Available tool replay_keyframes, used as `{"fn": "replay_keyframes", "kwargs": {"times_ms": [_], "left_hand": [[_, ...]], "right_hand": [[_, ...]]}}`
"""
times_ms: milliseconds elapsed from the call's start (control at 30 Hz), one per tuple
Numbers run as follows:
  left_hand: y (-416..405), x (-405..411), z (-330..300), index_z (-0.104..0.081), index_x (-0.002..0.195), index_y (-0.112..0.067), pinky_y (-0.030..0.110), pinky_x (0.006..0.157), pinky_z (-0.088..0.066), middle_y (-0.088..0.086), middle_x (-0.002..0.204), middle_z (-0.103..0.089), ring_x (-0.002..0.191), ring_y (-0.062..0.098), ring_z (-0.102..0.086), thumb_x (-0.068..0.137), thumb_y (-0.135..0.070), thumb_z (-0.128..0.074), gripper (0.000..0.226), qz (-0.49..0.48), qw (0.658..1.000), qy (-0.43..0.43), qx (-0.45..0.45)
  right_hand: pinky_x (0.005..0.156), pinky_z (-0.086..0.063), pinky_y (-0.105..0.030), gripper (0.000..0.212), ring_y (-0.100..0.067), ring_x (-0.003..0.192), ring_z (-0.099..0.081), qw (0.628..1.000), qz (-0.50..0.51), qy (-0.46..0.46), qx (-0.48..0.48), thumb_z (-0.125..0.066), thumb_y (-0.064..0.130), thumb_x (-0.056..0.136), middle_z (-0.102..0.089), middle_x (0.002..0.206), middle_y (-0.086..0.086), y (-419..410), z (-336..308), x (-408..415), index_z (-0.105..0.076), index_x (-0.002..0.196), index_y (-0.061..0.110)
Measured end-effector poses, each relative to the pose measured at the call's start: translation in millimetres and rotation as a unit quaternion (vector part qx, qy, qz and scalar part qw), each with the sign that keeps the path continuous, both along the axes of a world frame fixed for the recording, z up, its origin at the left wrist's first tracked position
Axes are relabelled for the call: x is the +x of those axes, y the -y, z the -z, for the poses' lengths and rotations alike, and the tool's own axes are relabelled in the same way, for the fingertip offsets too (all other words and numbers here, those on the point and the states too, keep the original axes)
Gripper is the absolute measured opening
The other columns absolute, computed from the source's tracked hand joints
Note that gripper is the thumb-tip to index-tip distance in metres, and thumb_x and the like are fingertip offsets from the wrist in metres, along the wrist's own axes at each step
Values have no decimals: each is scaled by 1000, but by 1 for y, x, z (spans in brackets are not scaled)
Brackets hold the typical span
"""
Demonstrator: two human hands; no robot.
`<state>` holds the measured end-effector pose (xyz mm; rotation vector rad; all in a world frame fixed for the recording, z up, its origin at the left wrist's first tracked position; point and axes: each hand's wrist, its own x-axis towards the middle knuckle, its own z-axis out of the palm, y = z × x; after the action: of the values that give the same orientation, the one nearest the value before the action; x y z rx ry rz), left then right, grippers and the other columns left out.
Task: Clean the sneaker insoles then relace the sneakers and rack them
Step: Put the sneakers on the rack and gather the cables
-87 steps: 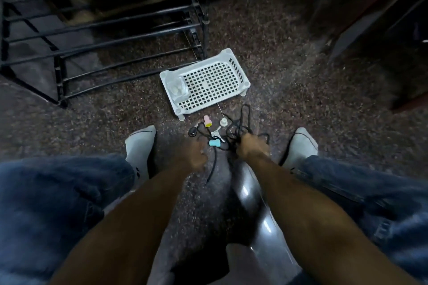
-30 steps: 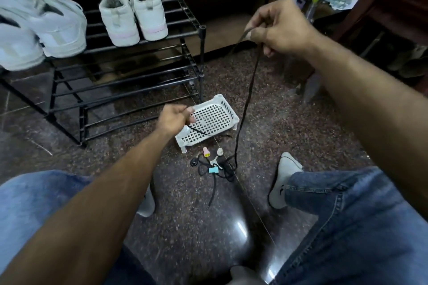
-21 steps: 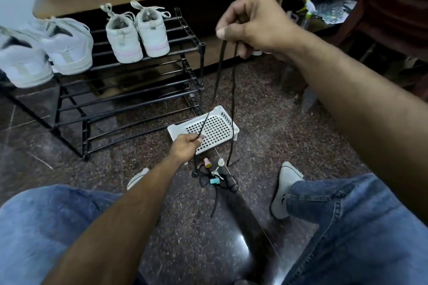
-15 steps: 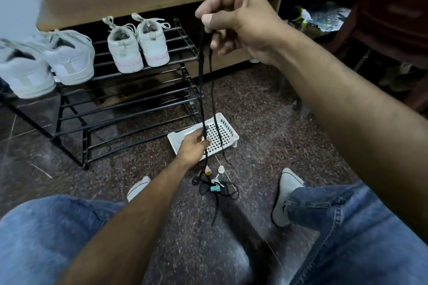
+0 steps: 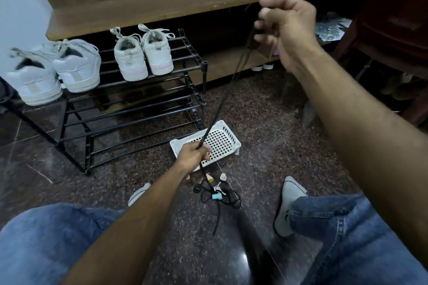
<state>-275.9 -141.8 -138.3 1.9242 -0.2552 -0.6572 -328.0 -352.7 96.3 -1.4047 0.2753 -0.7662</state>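
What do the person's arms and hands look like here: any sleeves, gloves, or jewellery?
Both forearms are bare to the frame edge, with no sleeves in view. The left hand and right hand wear no gloves; no watch or wristband shows. The right hand is motion-blurred, so rings cannot be ruled out.

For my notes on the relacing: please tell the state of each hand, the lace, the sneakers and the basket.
Right hand: raised, grips black shoelace.
Left hand: low, grips same shoelace.
Black shoelace: stretched between hands.
White sneakers: laced, on shoe rack.
White basket: on floor.
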Motion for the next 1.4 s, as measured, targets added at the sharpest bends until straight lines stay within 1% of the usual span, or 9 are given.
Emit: {"fn": "replay_keyframes", "kwargs": {"times_ms": [200, 400, 533, 700, 800, 867, 967, 1167, 1400], "left_hand": [[-16, 5, -6, -63, 83, -8, 16, 55, -48, 8, 72, -63, 68, 16, -59, 92, -2, -59, 12, -127, 988, -42, -83], [-12, 17, -30, -65, 104, -11, 18, 58, -52, 3, 83, -70, 77, 13, -68, 88, 2, -62, 20, -162, 971, -37, -171], [1, 20, -43, -68, 94, -15, 31, 76, -54, 3, 79, -67, 83, 21, -66, 82, 5, -67, 24, -125, 974, -2, -189], [17, 14, -58, -68, 89, -20, 15, 63, -49, -4, 74, -63, 69, 7, -61, 80, 2, -71, 24, -14, 987, 75, -143], [23, 10, -70, -67, 92, -16, 12, 60, -47, -1, 75, -62, 67, 6, -60, 81, 4, -69, 23, 19, 985, 88, -150], [25, 8, -77, -67, 93, -13, 15, 61, -49, 3, 76, -63, 68, 10, -61, 81, 7, -68, 23, 23, 981, 85, -175], [24, 8, -87, -68, 93, -13, 18, 64, -51, 7, 79, -64, 73, 16, -63, 80, 7, -69, 24, 10, 975, 90, -205], [5, 33, -96, -67, 93, -16, 20, 58, -51, 0, 76, -68, 65, 8, -64, 84, 3, -65, 21, -172, 942, 51, -283], [-21, 36, -25, -68, 89, -21, 26, 64, -50, 1, 92, -71, 81, 14, -63, 86, -1, -61, 21, -327, 918, -89, -204]], "right_hand": [[53, -55, -28, 23, -11, 60, -58, 971, 135, -188, 67, -46, 0, 93, -59, 76, -2, 47, 97, -14, -61, 85, 16], [47, -50, -29, 21, -17, 61, -59, 909, 207, -351, 91, -52, 7, 92, -66, 94, -15, 61, 193, -32, -63, 78, 18], [72, -57, -35, 10, -30, 91, -62, 868, 171, -466, -23, -57, 12, 92, -65, 114, -11, 40, 218, -37, -65, 91, 17], [77, -47, -19, 56, -13, 106, -53, 914, -92, -379, -112, -64, -9, 83, -53, 128, 4, -23, 216, -26, -55, 131, 16], [91, -37, -16, 64, -6, 115, -45, 922, -185, -321, -114, -70, -2, 80, -51, 129, 6, -57, 210, -12, -50, 134, 24], [81, -40, -11, 48, -4, 100, -54, 930, -205, -289, -95, -75, 4, 77, -61, 112, 6, -74, 210, -2, -56, 119, 19], [81, -47, -22, 25, -13, 92, -64, 936, -218, -274, -46, -77, 14, 78, -71, 96, -4, -93, 217, 11, -67, 100, 9], [84, -48, -18, 10, -14, 96, -66, 945, -207, -236, 90, -62, 8, 91, -71, 104, -14, -96, 231, -3, -69, 94, 2], [113, -31, -51, 14, -27, 109, -58, 914, -158, -73, 367, -45, 6, 96, -66, 91, -6, -82, 227, -3, -54, 87, 11]]}}
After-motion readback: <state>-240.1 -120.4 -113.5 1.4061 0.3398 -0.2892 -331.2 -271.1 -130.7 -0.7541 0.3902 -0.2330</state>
